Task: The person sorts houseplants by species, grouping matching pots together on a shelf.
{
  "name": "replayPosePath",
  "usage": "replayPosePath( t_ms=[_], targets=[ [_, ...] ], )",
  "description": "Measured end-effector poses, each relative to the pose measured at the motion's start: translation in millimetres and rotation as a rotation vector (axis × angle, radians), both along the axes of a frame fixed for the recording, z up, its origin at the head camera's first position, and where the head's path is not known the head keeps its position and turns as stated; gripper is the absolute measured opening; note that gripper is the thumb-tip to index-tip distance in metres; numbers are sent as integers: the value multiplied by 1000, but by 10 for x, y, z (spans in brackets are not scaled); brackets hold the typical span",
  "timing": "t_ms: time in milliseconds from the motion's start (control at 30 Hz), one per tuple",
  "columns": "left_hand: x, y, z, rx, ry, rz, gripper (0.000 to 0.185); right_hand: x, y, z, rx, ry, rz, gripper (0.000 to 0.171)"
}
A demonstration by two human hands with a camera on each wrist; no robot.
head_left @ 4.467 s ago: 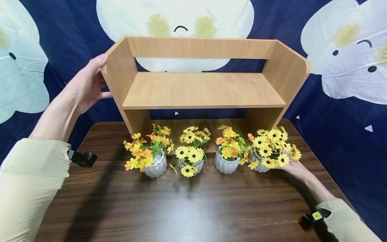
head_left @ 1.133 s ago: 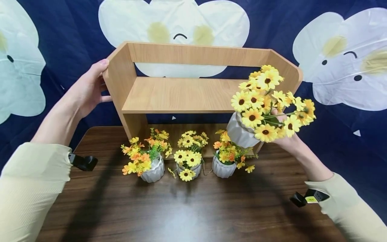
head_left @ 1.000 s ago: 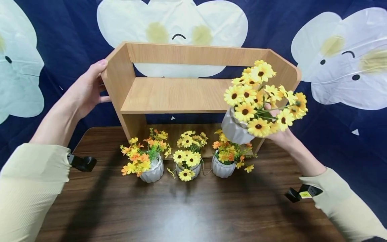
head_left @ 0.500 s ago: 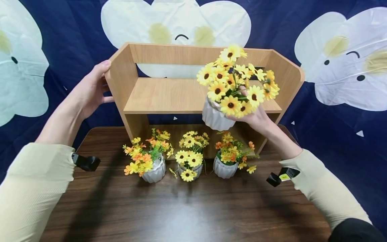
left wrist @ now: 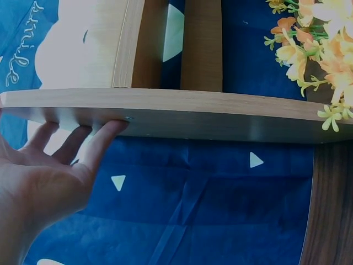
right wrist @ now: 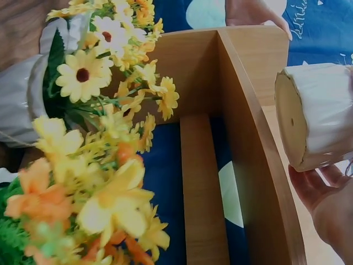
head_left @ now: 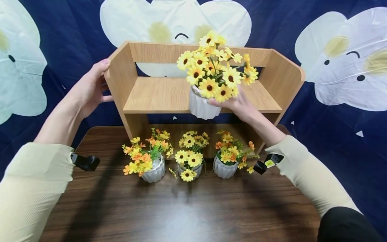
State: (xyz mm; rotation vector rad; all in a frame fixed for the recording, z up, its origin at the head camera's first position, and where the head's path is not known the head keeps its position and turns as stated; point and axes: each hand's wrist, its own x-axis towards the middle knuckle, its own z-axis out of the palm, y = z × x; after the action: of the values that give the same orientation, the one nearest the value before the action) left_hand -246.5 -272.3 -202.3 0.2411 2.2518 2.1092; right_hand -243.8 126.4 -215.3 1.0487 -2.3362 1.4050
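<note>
head cam looks down & fwd over the whole table [head_left: 187,208] and shelf [head_left: 169,95]; both wrist cams sit way closer, rolled sideways, each catching part of that same shelf [left wrist: 182,113] [right wrist: 242,138]

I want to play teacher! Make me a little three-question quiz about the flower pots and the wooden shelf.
1. How many flower pots stand on the table?
2. True or false: the right hand holds a flower pot at the front edge of the shelf.
3. What does the left hand touch? A) a pot B) the shelf's side panel C) the table

Key
1. Three: left pot, middle pot, right pot.
2. True.
3. B; its fingers lie straight against the panel.
</note>
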Motion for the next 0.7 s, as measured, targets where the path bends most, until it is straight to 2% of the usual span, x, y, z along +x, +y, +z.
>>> replayPosePath(
  t_ms=[267,500,700],
  targets=[
    [-1,-24,-1,13,-5,2,60,-124,-268,112,-23,-7,23,45],
    [-12,-18,-6,28,-8,4,59,-186,-446,208,-9,-103,8,50],
    [-7,-35,3,28,-7,-5,59,-238,-604,218,-8,-157,8,44]
  ],
)
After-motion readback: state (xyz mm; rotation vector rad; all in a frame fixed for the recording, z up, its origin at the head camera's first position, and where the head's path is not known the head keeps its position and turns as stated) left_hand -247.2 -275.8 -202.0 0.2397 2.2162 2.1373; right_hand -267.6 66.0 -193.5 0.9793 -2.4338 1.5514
